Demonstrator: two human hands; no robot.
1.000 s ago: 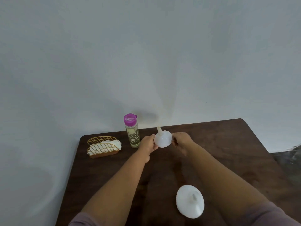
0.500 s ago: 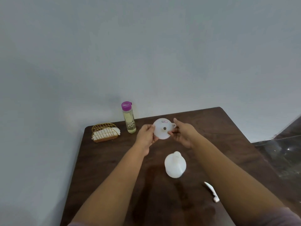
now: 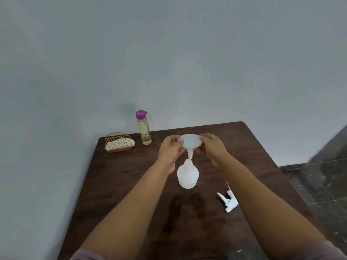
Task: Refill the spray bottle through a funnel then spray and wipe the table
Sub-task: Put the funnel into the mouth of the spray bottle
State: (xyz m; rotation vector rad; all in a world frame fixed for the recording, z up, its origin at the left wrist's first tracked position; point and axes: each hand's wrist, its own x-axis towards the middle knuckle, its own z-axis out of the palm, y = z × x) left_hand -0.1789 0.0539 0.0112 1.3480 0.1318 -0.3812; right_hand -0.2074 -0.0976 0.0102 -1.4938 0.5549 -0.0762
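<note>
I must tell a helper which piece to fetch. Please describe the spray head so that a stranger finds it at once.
On the dark table, look at its right side, beside the person's right forearm. The spray head lies there flat, alone, nearer than the white bottle. It is the only small white piece with a trigger.

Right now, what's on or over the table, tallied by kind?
Bottles: 2 (white bottle, purple-capped bottle)
Funnel: 1
Spray head: 1
Wire holder: 1
Total: 5

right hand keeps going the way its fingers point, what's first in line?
The funnel it already pinches; the right hand points leftward at the rim. Beyond that, probably the left hand on the opposite rim.
</note>
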